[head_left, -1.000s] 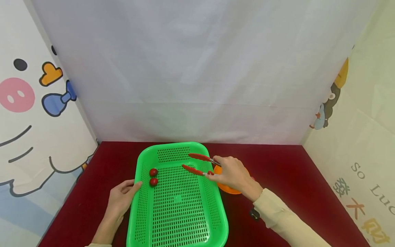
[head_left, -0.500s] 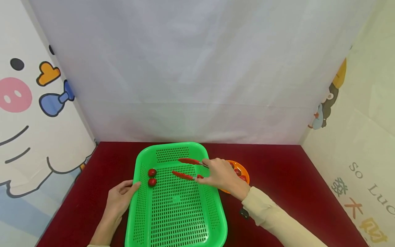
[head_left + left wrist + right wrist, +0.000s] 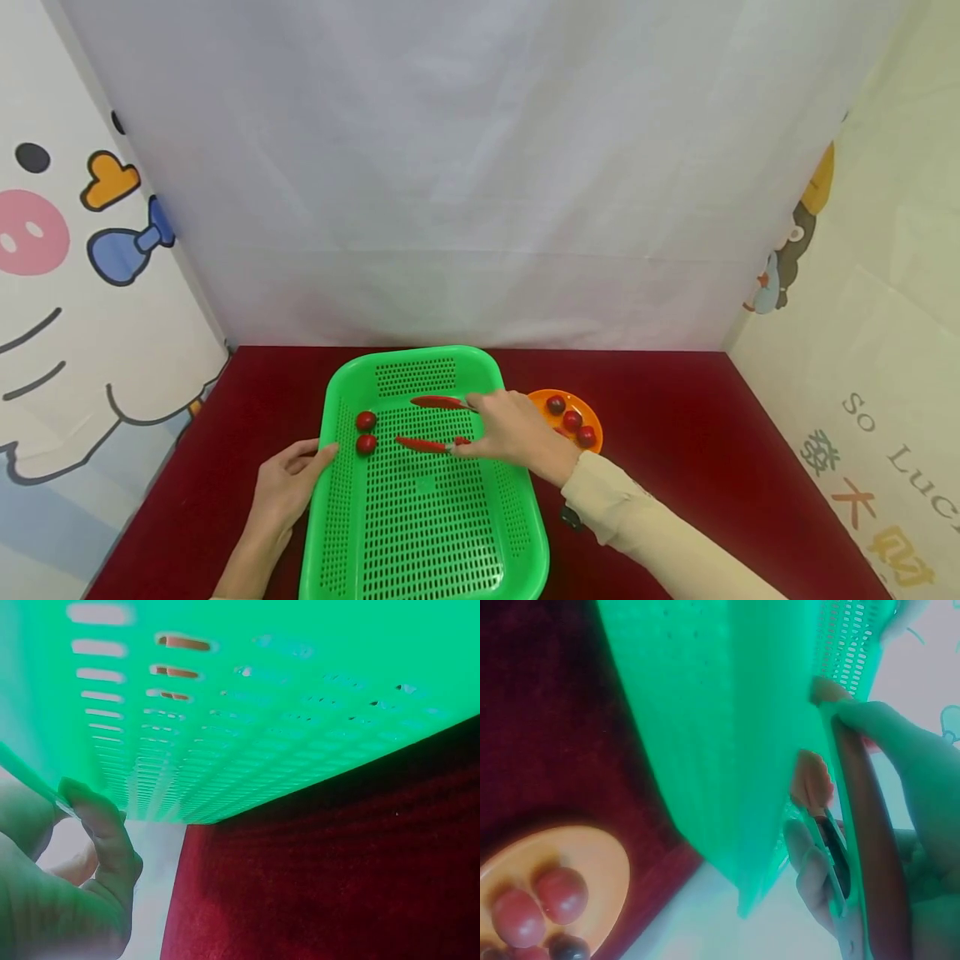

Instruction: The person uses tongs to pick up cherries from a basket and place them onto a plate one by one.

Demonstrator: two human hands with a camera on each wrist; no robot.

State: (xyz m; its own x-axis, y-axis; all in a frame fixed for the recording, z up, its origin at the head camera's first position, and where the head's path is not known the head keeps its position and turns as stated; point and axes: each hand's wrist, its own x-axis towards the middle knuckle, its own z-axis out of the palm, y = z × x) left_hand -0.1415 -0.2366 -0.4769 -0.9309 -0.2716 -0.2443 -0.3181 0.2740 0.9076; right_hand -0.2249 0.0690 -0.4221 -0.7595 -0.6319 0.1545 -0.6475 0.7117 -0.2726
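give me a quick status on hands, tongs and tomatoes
Right hand grips red tongs, arms apart, empty, over green basket. Left hand holds basket rim. Two tomatoes in basket, nothing blocking.

Head view: bright, even, diffuse light; shadows on the red desk (image 3: 675,433) faint, no harsh glare. Mild wide-angle bending at the edges. Both wrist views soft, out of focus at close range, and tinted green by light passing through the basket (image 3: 300,697).

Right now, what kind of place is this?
Probably a staged tabletop recording booth: a red cloth table, a plain white backdrop sheet behind it and cartoon panels at the sides.
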